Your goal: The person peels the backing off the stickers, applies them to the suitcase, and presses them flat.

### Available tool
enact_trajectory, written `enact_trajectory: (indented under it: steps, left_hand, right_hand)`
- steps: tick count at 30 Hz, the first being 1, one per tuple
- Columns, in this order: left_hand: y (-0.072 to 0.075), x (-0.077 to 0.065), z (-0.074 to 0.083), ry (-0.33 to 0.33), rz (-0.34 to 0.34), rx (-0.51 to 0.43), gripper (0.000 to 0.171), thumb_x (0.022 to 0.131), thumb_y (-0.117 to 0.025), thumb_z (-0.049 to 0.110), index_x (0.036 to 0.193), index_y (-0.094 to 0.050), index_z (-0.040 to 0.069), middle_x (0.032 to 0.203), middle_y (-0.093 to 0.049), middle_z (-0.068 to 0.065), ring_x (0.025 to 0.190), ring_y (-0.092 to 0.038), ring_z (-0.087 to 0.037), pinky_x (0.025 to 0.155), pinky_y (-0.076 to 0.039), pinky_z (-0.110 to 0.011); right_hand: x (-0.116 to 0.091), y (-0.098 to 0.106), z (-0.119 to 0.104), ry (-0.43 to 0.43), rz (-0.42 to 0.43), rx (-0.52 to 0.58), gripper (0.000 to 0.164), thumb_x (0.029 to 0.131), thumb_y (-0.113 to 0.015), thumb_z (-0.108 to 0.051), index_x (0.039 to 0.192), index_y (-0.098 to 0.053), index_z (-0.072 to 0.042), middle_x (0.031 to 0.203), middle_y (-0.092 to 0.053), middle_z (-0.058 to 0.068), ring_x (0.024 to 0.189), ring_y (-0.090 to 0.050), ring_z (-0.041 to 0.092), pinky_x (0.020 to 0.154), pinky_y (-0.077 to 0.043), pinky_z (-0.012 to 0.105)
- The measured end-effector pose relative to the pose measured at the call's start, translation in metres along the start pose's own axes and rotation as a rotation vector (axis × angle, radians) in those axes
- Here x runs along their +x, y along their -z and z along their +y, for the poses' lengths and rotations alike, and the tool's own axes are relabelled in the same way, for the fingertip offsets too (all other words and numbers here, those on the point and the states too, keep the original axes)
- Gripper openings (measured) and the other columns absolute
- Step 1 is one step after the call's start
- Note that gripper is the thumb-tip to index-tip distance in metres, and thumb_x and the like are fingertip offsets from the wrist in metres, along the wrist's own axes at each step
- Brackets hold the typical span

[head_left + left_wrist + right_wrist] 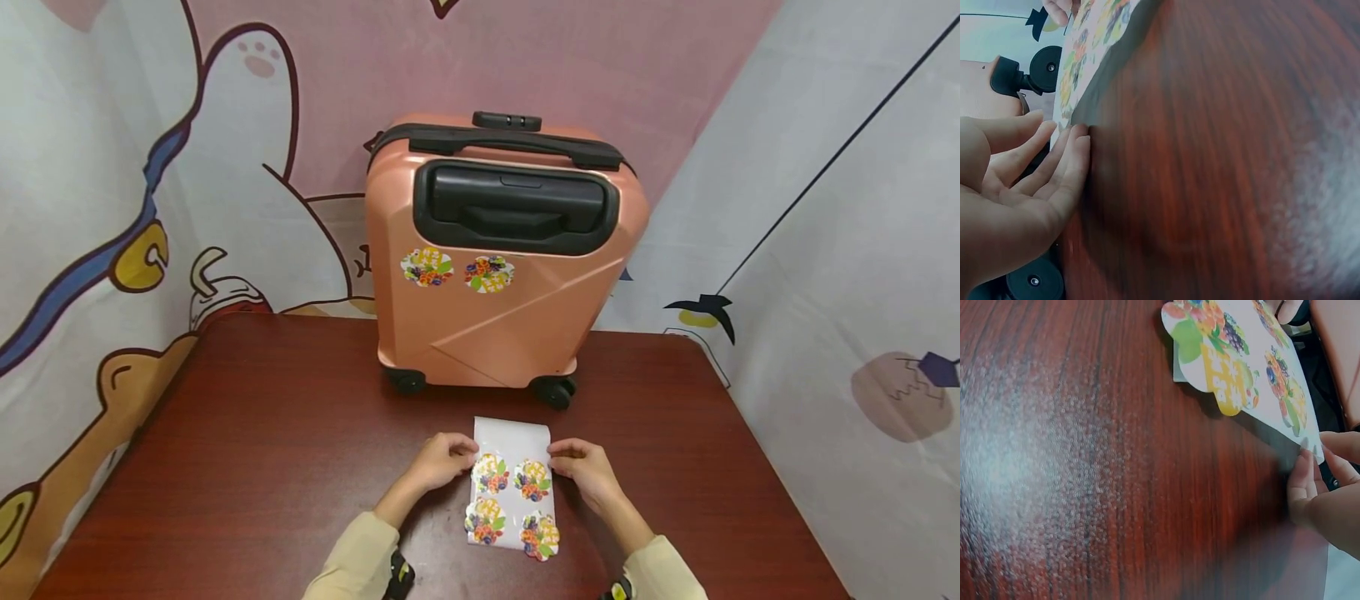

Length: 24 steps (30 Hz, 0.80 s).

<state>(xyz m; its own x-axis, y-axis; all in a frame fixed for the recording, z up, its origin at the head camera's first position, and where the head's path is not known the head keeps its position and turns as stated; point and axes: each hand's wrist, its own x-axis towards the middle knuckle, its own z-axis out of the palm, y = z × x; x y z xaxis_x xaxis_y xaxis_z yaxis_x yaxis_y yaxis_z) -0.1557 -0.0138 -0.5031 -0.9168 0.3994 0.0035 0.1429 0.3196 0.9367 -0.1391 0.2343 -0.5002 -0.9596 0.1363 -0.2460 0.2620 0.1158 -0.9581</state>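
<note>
A white sticker sheet [512,437] lies lengthwise before me, bearing several round, fruit-patterned stickers [532,481]. Its lower right sticker [540,535] juts past the backing's edge. My left hand [442,462] holds the sheet's left edge near the far end, fingertips right at the paper. Opposite it, my right hand [588,475] pinches the right edge between thumb and fingers, as the right wrist view shows at the sheet's corner [1313,447]. Behind the sheet stands a rose-gold suitcase [517,325], upright, with two matching stickers [427,267] side by side below its handle recess.
The suitcase's black wheels [555,390] rest on the dark red-brown wooden table [262,450], just beyond the sheet. A cartoon-printed cloth [247,167] hangs behind and at both sides. Dark bands show at both sleeve cuffs [660,567].
</note>
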Motion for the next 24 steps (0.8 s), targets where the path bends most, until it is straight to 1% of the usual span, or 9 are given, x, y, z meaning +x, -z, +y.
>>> enact_trajectory:
  steps: [4,9,11,14,18,21,24]
  left_hand:
    - [-0.0027,0.0005,0.0007,-0.015,0.037,0.013,0.014,0.076,-0.066,-0.004,0.09,-0.065,-0.006,0.08,-0.064,-0.013,0.07,-0.06,-0.019,0.06,-0.046,-0.023]
    - [-0.0068,0.0019,0.0022,0.005,0.073,-0.023,0.016,0.073,-0.068,-0.005,0.089,-0.065,-0.005,0.076,-0.063,-0.012,0.065,-0.059,-0.018,0.052,-0.045,-0.022]
    - [-0.0077,0.0025,0.0034,0.008,0.091,-0.03,0.016,0.072,-0.068,-0.006,0.088,-0.065,-0.004,0.075,-0.062,-0.011,0.063,-0.058,-0.017,0.052,-0.044,-0.022]
    - [-0.0084,0.0031,0.0043,-0.003,0.125,-0.039,0.016,0.072,-0.069,-0.006,0.086,-0.064,-0.004,0.074,-0.063,-0.01,0.064,-0.058,-0.015,0.054,-0.046,-0.022]
    - [-0.0081,0.0042,0.0042,-0.025,0.168,-0.044,0.015,0.071,-0.07,-0.007,0.085,-0.064,-0.003,0.074,-0.064,-0.01,0.065,-0.059,-0.014,0.058,-0.047,-0.023]
    - [-0.0078,0.005,0.0037,-0.022,0.183,-0.053,0.015,0.071,-0.07,-0.007,0.084,-0.064,-0.003,0.074,-0.063,-0.009,0.065,-0.059,-0.015,0.058,-0.048,-0.022]
    - [-0.0077,0.0056,0.0035,-0.021,0.185,-0.06,0.015,0.071,-0.07,-0.007,0.085,-0.064,-0.003,0.073,-0.063,-0.008,0.065,-0.059,-0.015,0.058,-0.048,-0.023]
  right_hand:
    - [-0.0004,-0.0008,-0.0006,0.012,0.018,-0.031,0.015,0.075,-0.06,0.014,0.09,-0.061,0.014,0.078,-0.059,0.016,0.068,-0.055,0.017,0.062,-0.048,0.027]
    - [-0.001,-0.002,-0.0044,0.035,0.025,-0.057,0.013,0.078,-0.058,0.012,0.091,-0.062,0.013,0.079,-0.059,0.017,0.068,-0.054,0.017,0.062,-0.048,0.028]
    - [-0.001,-0.0021,-0.0057,0.046,0.027,-0.051,0.013,0.079,-0.058,0.011,0.092,-0.062,0.013,0.081,-0.059,0.018,0.069,-0.054,0.017,0.061,-0.048,0.028]
    - [-0.001,-0.0019,-0.0067,0.057,0.028,-0.03,0.015,0.079,-0.058,0.011,0.093,-0.061,0.013,0.082,-0.059,0.018,0.069,-0.054,0.017,0.06,-0.049,0.029]
    - [-0.0017,-0.0013,-0.0073,0.044,0.008,0.007,0.016,0.079,-0.059,0.011,0.094,-0.061,0.013,0.078,-0.059,0.014,0.068,-0.056,0.018,0.061,-0.05,0.032]
    - [-0.0024,-0.0007,-0.0077,0.038,-0.013,0.009,0.015,0.079,-0.059,0.011,0.094,-0.06,0.013,0.074,-0.059,0.011,0.067,-0.057,0.02,0.062,-0.051,0.034]
    - [-0.0026,-0.0003,-0.0077,0.049,-0.02,-0.003,0.015,0.078,-0.058,0.012,0.093,-0.06,0.013,0.073,-0.058,0.011,0.067,-0.057,0.021,0.062,-0.05,0.034]
